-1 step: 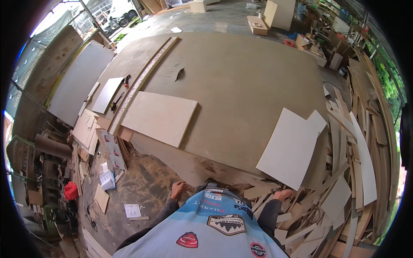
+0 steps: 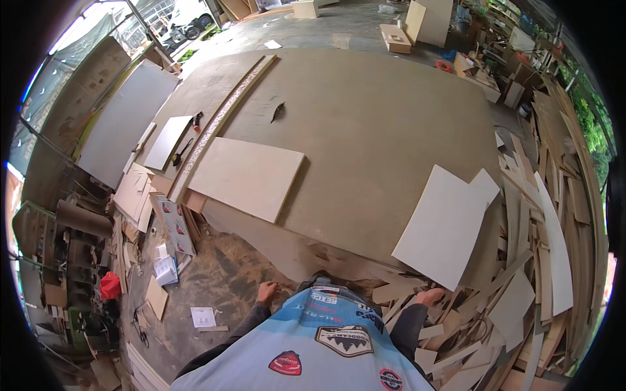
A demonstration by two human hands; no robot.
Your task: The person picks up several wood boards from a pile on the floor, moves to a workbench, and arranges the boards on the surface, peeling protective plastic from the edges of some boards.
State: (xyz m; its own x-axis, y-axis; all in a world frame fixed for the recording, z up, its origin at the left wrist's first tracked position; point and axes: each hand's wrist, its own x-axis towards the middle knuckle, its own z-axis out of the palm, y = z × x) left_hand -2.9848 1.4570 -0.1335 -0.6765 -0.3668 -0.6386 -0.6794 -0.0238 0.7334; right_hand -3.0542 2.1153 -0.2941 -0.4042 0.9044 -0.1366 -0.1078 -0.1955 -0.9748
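Note:
My left hand (image 2: pixel 267 292) hangs low beside my body, in front of the worktable's near edge. Its fingers are curled in, and nothing shows in them. Beyond the table's near right edge, my right hand (image 2: pixel 430 297) is also curled, just below the near corner of a white board (image 2: pixel 438 225). Whether its fingers hold anything small is hard to make out. The white board lies partly over a smaller white piece (image 2: pixel 485 186). A thick pale panel (image 2: pixel 246 176) rests on the large brown tabletop (image 2: pixel 365 124), nearest my left hand.
A long straight strip (image 2: pixel 222 124) runs along the table's left part, beside a tape measure (image 2: pixel 182 152) and a red-and-black tool (image 2: pixel 197 121). A small dark object (image 2: pixel 278 112) lies past the panel. Wood offcuts (image 2: pixel 521 221) pile up at right. Papers (image 2: pixel 203 317) lie on the floor.
The whole scene sits slightly further right in the picture, from a small turn of the head. Neither hand has visibly changed its pose.

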